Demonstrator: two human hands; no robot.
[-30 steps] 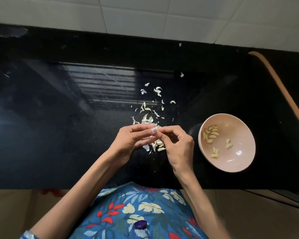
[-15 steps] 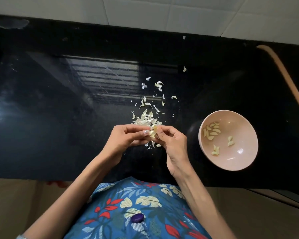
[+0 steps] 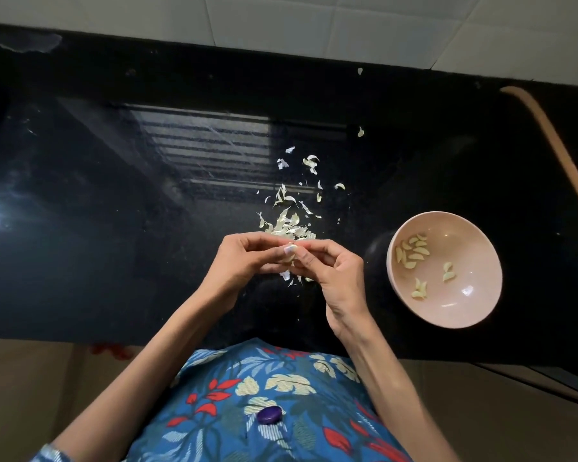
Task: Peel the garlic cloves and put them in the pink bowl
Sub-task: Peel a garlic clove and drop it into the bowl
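My left hand [image 3: 244, 258] and my right hand [image 3: 331, 271] meet fingertip to fingertip above the black counter, both pinching one small garlic clove [image 3: 290, 253] that is mostly hidden by the fingers. The pink bowl [image 3: 474, 295] sits to the right of my right hand and holds several peeled pale cloves [image 3: 412, 251] near its left side. A heap of papery garlic skins [image 3: 287, 225] lies on the counter just beyond my fingers, with a few more scraps under my hands.
The glossy black counter [image 3: 114, 228] ends at a white tiled wall [image 3: 314, 25] at the back. A curved orange-brown edge [image 3: 554, 145] runs along the far right. Loose skin flakes [image 3: 311, 161] are scattered further back. My floral blue clothing fills the bottom.
My hands stay together on the clove, with the fingers shifting slightly as they work on it. The camera has tilted a little, so the counter sits higher in view.
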